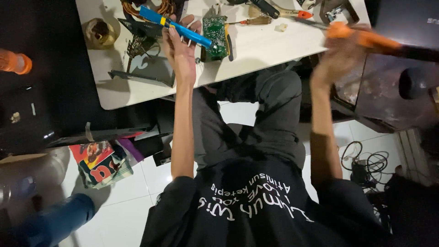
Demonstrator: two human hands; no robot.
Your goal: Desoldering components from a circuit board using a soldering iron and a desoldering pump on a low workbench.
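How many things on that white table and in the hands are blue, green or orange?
Blue: 1, the tool in the left hand.
Green: 1, the circuit board.
Orange: 2, the blurred tool in the right hand and the handle tip on the table.
Total: 4

Glossy blue plastic tool (pixel 178 26), matt white tabletop (pixel 260 45), green circuit board (pixel 215 29) w/ metal bits, glossy floor tiles (pixel 123 219).

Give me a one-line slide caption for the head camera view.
Left hand grips a blue soldering iron by a green circuit board; blurred right hand holds an orange-handled tool.
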